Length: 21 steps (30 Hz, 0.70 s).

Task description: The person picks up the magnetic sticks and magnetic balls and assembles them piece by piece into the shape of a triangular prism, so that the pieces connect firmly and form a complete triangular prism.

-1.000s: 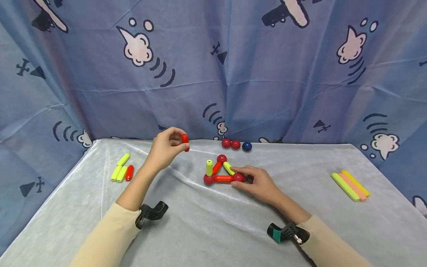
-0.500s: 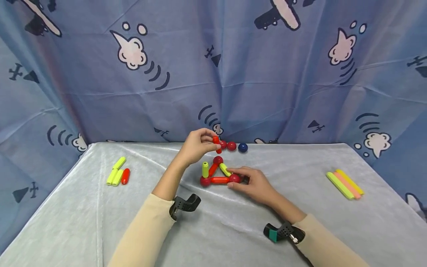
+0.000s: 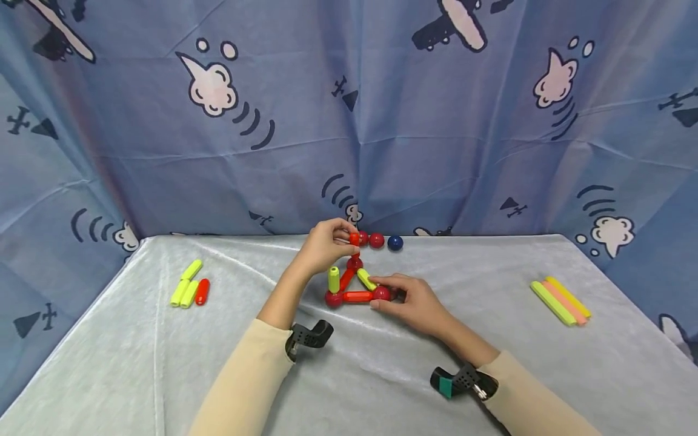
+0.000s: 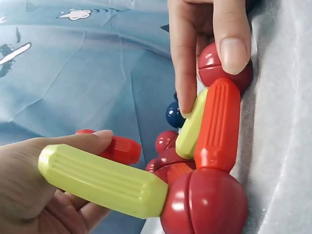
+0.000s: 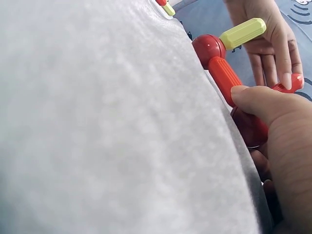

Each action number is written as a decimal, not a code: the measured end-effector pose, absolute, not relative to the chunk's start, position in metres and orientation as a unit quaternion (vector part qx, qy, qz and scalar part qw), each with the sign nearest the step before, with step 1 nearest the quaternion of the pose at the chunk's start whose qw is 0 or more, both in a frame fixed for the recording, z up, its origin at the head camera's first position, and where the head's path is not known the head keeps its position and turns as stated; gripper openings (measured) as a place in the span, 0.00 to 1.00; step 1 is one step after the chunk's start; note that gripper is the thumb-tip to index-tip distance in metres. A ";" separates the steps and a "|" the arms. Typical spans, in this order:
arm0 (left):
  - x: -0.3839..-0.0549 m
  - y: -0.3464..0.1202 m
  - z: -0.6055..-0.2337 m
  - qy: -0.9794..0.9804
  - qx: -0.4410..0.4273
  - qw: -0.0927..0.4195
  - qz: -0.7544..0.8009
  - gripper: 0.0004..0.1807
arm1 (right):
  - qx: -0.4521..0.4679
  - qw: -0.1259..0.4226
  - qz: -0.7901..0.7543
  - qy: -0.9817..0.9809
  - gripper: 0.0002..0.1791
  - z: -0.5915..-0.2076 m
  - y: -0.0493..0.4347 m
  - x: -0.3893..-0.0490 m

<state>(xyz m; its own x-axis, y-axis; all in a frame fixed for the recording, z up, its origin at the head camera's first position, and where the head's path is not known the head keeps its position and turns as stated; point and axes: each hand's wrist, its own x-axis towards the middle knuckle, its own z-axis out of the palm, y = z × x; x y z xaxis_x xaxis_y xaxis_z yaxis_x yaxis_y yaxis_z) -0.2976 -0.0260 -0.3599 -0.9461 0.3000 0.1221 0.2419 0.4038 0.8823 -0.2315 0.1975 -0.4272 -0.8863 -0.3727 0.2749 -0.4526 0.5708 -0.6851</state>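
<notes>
A triangle of red balls and short rods lies mid-table. A red rod (image 3: 357, 296) forms its front side, a second red rod (image 3: 346, 279) its left side, a lime rod (image 3: 366, 279) its right side. Upright on the front-left ball (image 3: 334, 298) stands another lime rod (image 4: 102, 180). My left hand (image 3: 325, 246) pinches a loose red rod (image 4: 123, 149) between thumb and fingers, upright right over the back ball (image 3: 354, 264). My right hand (image 3: 412, 300) grips the front-right ball (image 4: 225, 68), thumb at the front and a fingertip along the lime rod.
Behind the triangle sit loose red balls (image 3: 376, 240) and a blue ball (image 3: 395, 243). Several lime rods (image 3: 188, 293) and a red rod (image 3: 202, 292) lie at the left. Longer lime, peach and yellow sticks (image 3: 560, 301) lie at the right. A patterned curtain (image 3: 283, 121) hangs behind the table.
My left hand has carried the red rod rightward, then lowered it to the back ball of the triangle. My right hand keeps its grip on the front-right ball. The view has shifted slightly.
</notes>
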 end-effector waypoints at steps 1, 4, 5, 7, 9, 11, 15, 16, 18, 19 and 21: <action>-0.298 -0.026 -0.360 0.840 0.162 0.030 0.517 0.14 | 0.234 0.050 0.399 -0.885 0.26 -0.427 0.198 -0.231; -0.298 -0.026 -0.362 0.842 0.165 0.040 0.512 0.14 | 0.236 0.053 0.399 -0.885 0.26 -0.428 0.198 -0.232; -0.298 -0.026 -0.362 0.842 0.165 0.042 0.511 0.13 | 0.236 0.054 0.399 -0.885 0.26 -0.428 0.198 -0.232; -0.298 -0.025 -0.363 0.842 0.166 0.043 0.511 0.13 | 0.236 0.055 0.399 -0.885 0.26 -0.428 0.198 -0.232; -0.298 -0.025 -0.364 0.840 0.167 0.041 0.514 0.13 | 0.236 0.056 0.398 -0.885 0.26 -0.428 0.198 -0.232; -0.298 -0.025 -0.365 0.840 0.166 0.040 0.515 0.13 | 0.236 0.056 0.397 -0.885 0.26 -0.428 0.198 -0.232; -0.297 -0.026 -0.366 0.837 0.166 0.044 0.520 0.13 | 0.236 0.053 0.398 -0.885 0.26 -0.428 0.197 -0.231; -0.297 -0.026 -0.366 0.836 0.166 0.046 0.521 0.13 | 0.236 0.052 0.399 -0.885 0.26 -0.428 0.197 -0.231; -0.298 -0.026 -0.367 0.834 0.166 0.048 0.524 0.13 | 0.236 0.052 0.399 -0.885 0.26 -0.427 0.197 -0.231; -0.299 -0.026 -0.367 0.833 0.165 0.048 0.526 0.13 | 0.235 0.052 0.398 -0.885 0.26 -0.427 0.197 -0.231; -0.300 -0.026 -0.367 0.832 0.166 0.051 0.527 0.13 | 0.235 0.051 0.396 -0.886 0.26 -0.426 0.197 -0.231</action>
<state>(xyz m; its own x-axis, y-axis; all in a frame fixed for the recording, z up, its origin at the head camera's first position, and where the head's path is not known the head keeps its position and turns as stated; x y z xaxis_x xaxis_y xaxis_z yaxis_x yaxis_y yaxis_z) -0.2995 -0.0264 -0.3673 -0.9397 0.3296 0.0911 0.2231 0.3889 0.8938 -0.2310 0.1970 -0.4265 -0.8840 -0.3764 0.2774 -0.4577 0.5751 -0.6781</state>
